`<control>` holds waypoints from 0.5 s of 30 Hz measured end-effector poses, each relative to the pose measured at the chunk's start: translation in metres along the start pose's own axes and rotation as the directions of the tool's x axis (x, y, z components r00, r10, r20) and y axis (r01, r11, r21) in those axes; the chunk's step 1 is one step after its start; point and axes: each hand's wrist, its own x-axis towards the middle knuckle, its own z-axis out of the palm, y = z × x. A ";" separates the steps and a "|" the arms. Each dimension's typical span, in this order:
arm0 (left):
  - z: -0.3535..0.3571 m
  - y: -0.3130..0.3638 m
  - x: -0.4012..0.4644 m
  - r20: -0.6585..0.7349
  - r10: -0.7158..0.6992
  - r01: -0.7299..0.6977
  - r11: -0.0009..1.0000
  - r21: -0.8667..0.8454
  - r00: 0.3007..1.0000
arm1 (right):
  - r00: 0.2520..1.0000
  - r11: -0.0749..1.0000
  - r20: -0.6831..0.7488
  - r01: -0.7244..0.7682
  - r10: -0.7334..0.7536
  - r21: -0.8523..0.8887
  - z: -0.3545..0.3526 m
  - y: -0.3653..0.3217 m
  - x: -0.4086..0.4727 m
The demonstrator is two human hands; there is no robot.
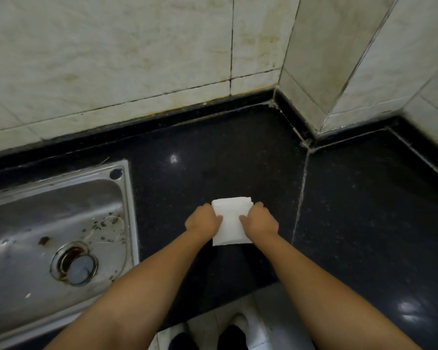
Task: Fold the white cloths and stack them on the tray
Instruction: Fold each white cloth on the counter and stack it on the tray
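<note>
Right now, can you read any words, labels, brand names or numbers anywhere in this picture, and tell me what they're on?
None: no readable text anywhere.
The white cloth is plain, with no print or tag showing.
The steel sink, black countertop and wall tiles carry only stains and grout lines, no lettering.

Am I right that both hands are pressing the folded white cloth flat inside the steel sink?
Not quite. In the head view both hands, left hand and right hand, press the folded white cloth on the black countertop, to the right of the steel sink.
</note>
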 end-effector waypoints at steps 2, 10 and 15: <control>0.001 0.001 -0.002 -0.015 0.004 -0.005 0.998 -0.062 1.000 | 1.000 1.000 -0.011 0.013 -0.013 -0.026 0.003 -0.002 -0.001; -0.025 0.006 -0.013 -0.017 0.091 -0.080 0.752 -0.654 0.996 | 0.994 0.857 -0.111 0.075 -0.021 0.510 -0.018 0.005 -0.025; -0.045 0.026 -0.038 0.048 0.290 -0.161 0.656 -0.737 0.956 | 0.988 0.463 -0.052 -0.022 0.146 0.886 -0.033 0.016 -0.065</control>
